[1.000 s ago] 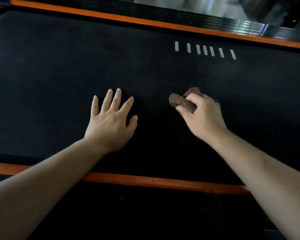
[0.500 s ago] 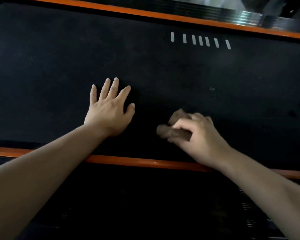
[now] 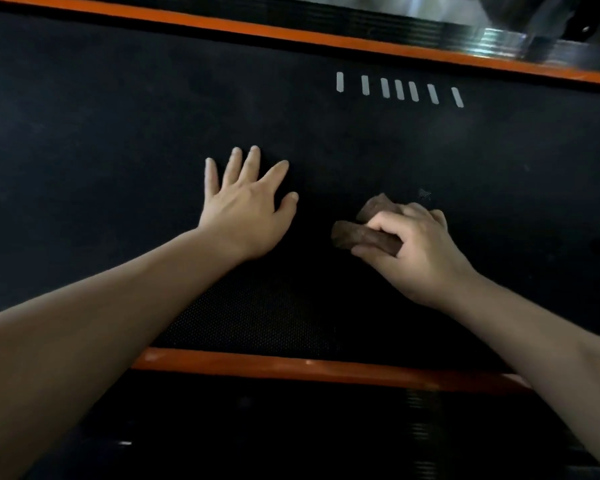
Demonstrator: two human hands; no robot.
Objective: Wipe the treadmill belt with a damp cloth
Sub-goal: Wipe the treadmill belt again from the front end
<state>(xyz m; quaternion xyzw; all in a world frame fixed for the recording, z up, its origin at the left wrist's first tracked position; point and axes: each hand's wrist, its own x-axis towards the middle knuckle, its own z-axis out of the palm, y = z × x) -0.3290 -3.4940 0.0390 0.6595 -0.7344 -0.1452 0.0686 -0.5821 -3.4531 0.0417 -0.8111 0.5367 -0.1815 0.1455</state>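
While left hand (image 3: 246, 209) presses belt (image 3: 118, 133), right hand (image 3: 420, 251) grips cloth (image 3: 357, 235)

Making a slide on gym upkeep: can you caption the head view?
The right hand grips a brown cloth on the black treadmill belt; the left hand rests flat beside it.

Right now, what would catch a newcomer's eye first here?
Two bare hands on the black treadmill belt: the left hand lies flat, spread wide; the right hand grips a brown cloth beside it. Bright orange rails frame the belt, with white dashes near the far one.
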